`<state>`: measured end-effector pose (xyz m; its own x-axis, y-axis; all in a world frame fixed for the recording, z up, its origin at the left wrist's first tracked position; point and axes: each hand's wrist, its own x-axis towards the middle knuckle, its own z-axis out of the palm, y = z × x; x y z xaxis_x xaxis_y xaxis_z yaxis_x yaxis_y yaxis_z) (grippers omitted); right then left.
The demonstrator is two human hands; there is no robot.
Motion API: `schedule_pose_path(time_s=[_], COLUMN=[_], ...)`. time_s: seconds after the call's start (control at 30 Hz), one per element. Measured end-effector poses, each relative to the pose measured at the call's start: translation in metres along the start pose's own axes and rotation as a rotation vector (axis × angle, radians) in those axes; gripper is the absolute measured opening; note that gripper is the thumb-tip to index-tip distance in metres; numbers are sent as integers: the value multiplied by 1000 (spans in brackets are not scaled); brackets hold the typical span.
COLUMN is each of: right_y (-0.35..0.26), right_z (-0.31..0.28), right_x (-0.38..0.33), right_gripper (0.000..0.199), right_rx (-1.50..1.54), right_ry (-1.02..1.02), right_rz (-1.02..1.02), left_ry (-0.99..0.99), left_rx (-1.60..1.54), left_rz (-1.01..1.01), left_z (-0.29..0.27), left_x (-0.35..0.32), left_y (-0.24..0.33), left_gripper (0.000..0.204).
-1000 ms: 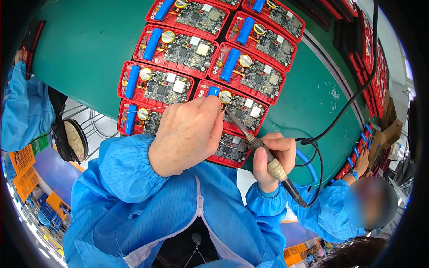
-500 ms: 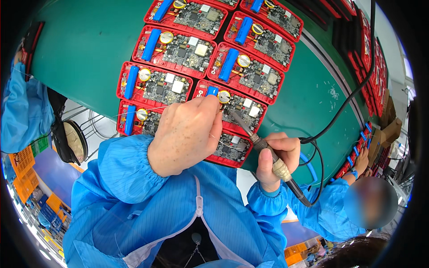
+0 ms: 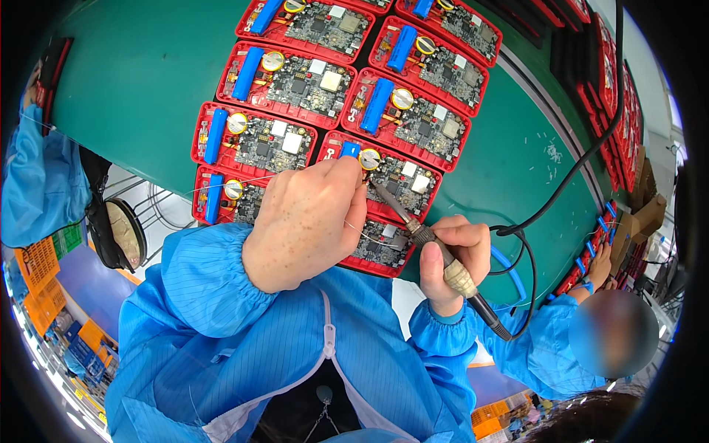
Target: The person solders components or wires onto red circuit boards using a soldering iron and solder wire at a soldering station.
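My right hand is wrapped round a soldering iron, held slantwise with its tip pointing up and left. That tip reaches the left edge of a circuit board in a red case, just beside my left fingertips. Closed in a pinch, my left hand lies over the same case; its fingertips are partly hidden. Thin solder wire trails from under this hand, and a fine strand also runs off to its left. Above the fingers show a yellow-rimmed coin cell and the end of a blue cylindrical battery.
Several similar red cases stand in two columns on the green mat. White clippings lie at the right. The iron's black cable loops there. A co-worker's hand is at the far right, near stacked red cases.
The soldering iron and my right hand have shifted slightly left, bringing the tip nearer my left fingertips. My left hand has hardly moved.
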<state>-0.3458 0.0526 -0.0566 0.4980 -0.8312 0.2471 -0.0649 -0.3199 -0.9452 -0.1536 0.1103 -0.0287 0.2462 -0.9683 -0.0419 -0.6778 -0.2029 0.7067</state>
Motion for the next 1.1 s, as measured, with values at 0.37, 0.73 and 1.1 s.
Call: schedule_pose_path(time_s=[0.37, 0.73, 1.1], right_y=[-8, -18, 11], right_z=[-18, -21, 5], right_x=[5, 69, 91], right_gripper=[41, 20, 27], right_rx=[96, -570, -722], right_ry=[264, -146, -307], right_rz=[-38, -292, -361], left_ry=[3, 91, 18], left_rx=[32, -3, 4], left_rz=[-30, 61, 145], left_z=[-2, -28, -4], left_x=[5, 15, 51], left_y=[4, 8, -9], left_gripper=[11, 17, 7])
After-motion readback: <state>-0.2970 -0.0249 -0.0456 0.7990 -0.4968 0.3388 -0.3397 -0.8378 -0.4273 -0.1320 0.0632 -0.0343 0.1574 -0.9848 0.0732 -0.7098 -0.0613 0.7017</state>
